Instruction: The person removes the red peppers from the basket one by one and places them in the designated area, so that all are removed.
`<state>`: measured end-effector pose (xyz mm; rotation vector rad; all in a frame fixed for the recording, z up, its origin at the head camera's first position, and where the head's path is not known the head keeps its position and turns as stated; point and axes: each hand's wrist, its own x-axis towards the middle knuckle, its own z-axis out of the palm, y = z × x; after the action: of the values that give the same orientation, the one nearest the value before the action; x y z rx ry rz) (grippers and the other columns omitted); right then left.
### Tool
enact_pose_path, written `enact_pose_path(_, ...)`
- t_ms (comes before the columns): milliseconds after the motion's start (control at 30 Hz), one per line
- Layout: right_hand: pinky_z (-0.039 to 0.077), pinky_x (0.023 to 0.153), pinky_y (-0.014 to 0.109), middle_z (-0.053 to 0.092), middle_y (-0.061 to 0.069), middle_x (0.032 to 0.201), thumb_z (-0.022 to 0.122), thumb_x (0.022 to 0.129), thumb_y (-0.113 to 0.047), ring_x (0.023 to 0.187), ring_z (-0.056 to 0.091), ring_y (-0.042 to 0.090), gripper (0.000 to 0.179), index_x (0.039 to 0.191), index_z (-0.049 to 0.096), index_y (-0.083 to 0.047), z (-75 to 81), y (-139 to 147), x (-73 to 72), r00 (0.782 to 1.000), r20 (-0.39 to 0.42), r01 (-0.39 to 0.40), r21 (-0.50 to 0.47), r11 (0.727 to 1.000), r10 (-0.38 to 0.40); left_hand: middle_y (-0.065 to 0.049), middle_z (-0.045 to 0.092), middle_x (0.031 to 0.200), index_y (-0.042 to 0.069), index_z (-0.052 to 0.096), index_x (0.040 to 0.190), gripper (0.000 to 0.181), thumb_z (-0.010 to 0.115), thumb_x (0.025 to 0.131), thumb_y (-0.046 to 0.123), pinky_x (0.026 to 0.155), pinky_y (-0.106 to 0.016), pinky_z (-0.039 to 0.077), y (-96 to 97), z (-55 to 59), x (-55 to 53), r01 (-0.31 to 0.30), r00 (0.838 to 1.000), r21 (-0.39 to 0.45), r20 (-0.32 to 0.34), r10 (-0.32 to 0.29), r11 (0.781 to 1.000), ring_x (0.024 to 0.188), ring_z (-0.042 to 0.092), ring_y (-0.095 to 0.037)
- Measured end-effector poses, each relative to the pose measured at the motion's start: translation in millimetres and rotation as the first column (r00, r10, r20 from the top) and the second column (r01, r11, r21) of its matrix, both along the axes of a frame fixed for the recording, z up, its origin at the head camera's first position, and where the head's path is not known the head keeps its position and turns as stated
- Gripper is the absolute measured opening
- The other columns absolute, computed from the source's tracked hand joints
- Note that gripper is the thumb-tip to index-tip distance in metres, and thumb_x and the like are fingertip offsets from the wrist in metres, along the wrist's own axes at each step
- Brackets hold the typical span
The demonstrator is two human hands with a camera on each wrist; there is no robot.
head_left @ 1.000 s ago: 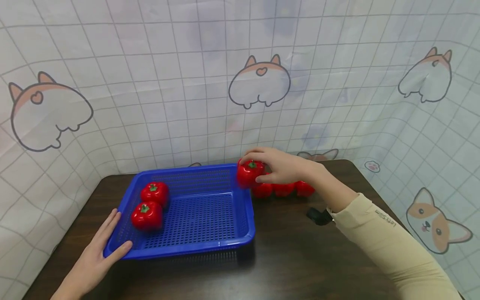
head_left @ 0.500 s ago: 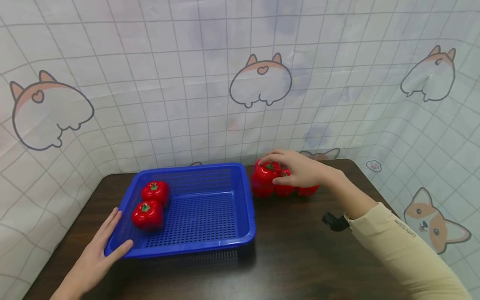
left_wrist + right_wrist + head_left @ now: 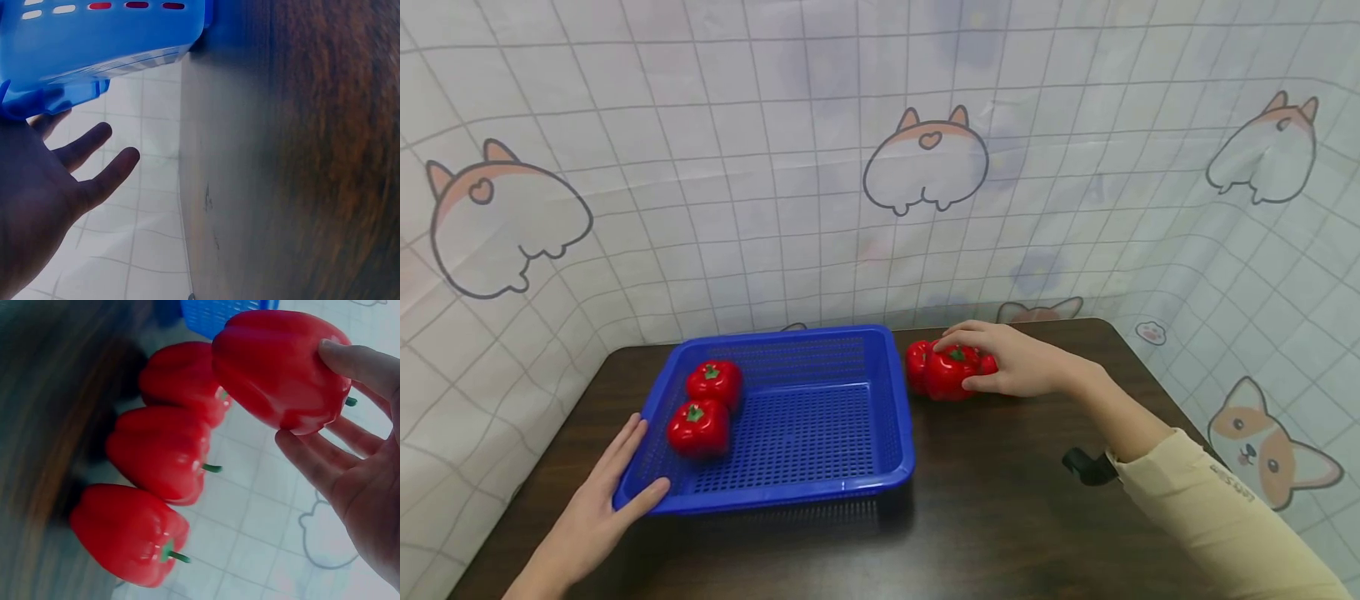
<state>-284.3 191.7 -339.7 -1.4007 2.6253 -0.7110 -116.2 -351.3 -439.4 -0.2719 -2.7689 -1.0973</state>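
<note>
In the head view my right hand (image 3: 1015, 358) holds a red bell pepper (image 3: 951, 375) just right of the basket. The right wrist view shows the thumb and fingertips pinching that bell pepper (image 3: 281, 369), its green stem toward the palm. Three more peppers sit in a row on the table, such as the middle pepper (image 3: 159, 450); in the head view the held one partly hides them. My left hand (image 3: 587, 517) rests against the left corner of the blue basket (image 3: 760, 496), fingers extended and thumb over the rim. Two peppers (image 3: 698, 427) stand inside at the basket's left end.
The dark wooden table (image 3: 985, 517) runs up to a wall covering (image 3: 760, 167) with a grid and cartoon dogs. A black object (image 3: 1088, 467) is at the right sleeve's cuff (image 3: 1138, 467).
My right hand has carried the bell pepper from over the basket's right rim rightward and down, in front of the row of peppers. The left hand and basket stay put.
</note>
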Motion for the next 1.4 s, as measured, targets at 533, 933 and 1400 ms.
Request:
enact_pose_path(533,0.05,0.102,0.047,0.054,-0.002,0.143,0.079,0.091,-0.015,0.137,0.045,0.022,0.051,0.138,0.062,-0.021,-39.8,3.0,15.3,0.999,0.042,0.024,0.037,0.999,-0.025,-0.008,0.005,0.172,0.017,0.016,0.166,0.082,0.066,0.101,0.025,0.105,-0.082,0.014,3.8,-0.4,-3.3,-0.001,1.0,0.005,0.002,0.001,1.0,0.151,0.009,-0.052)
enact_pose_path(933,0.054,0.098,0.043,0.055,0.004,0.143,0.079,0.09,-0.012,0.13,0.052,0.023,0.051,0.138,0.062,-0.015,-63.3,-9.9,14.9,0.999,0.048,-0.02,0.048,0.999,0.017,-0.009,0.005,0.172,0.016,0.017,0.166,0.082,0.066,0.101,0.023,0.107,-0.081,0.014,0.6,-2.2,-0.5,-0.005,1.0,0.017,-0.009,0.006,1.0,0.151,0.009,-0.052)
enact_pose_path(1400,0.052,0.099,0.049,0.053,0.013,0.144,0.08,0.09,-0.012,0.134,0.046,0.032,0.046,0.134,0.065,-0.015,-73.1,-12.8,14.3,0.995,-0.072,0.069,0.018,0.997,-0.067,-0.01,0.007,0.172,0.017,0.018,0.166,0.082,0.067,0.1,0.023,0.107,-0.081,0.013,1.6,-0.8,0.5,-0.014,1.0,0.005,-0.018,0.014,1.0,0.151,0.011,-0.052)
